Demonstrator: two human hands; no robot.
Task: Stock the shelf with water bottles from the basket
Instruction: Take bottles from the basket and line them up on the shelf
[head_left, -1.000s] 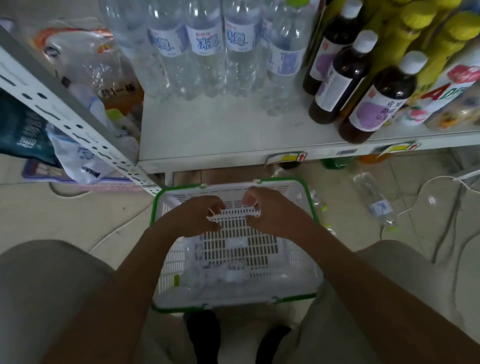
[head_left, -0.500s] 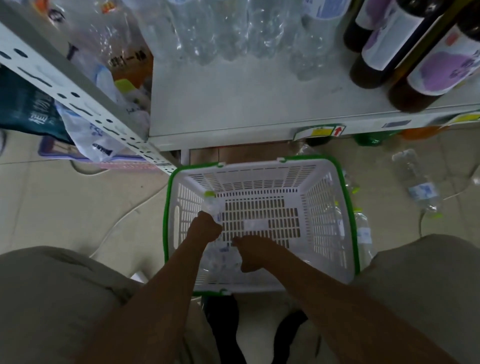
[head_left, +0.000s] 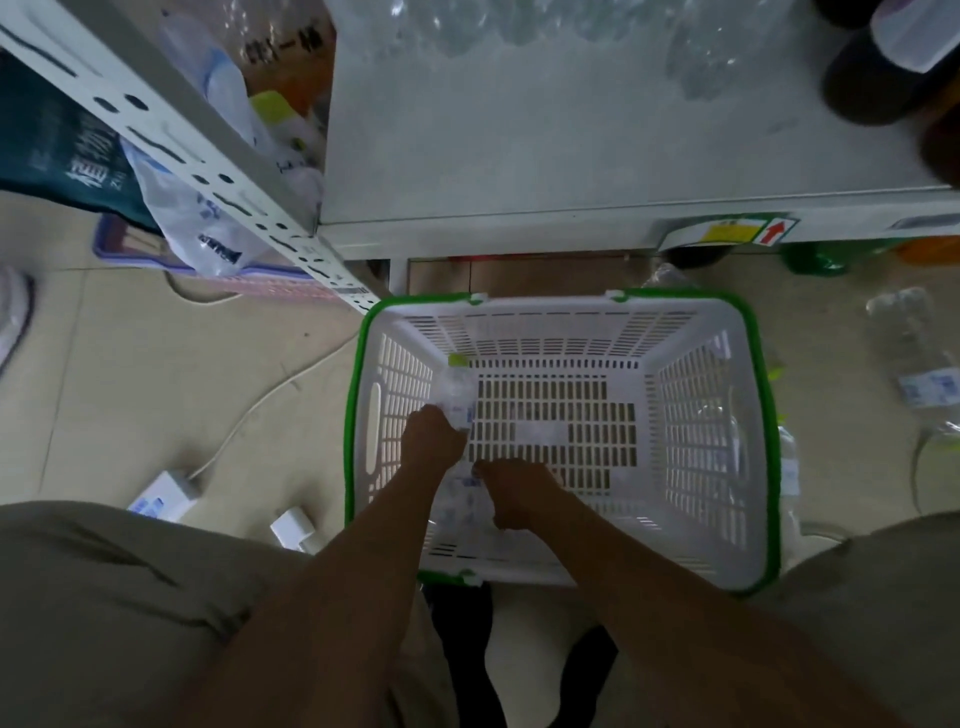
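A white slotted basket with a green rim (head_left: 758, 415) stands on the floor below the shelf (head_left: 519, 171). Both my hands are down inside its near left corner. My left hand (head_left: 434, 439) is closed around a clear water bottle with a green cap (head_left: 457, 392), which points away from me along the basket floor. My right hand (head_left: 511, 491) is closed on a second clear bottle (head_left: 462, 501) lying under it, mostly hidden. Clear water bottles (head_left: 457, 26) stand at the back of the shelf, only their bases showing.
Dark drink bottles (head_left: 878, 78) stand on the shelf's right end. Loose water bottles (head_left: 919, 358) lie on the floor right of the basket. A perforated shelf upright (head_left: 208, 171), a plastic bag (head_left: 202, 218), a white cable and a power adapter (head_left: 163, 493) are at left.
My hands dropped from the basket's far rim into its near left corner and closed on bottles. My view tilted down, so the shelf moved up in the picture.
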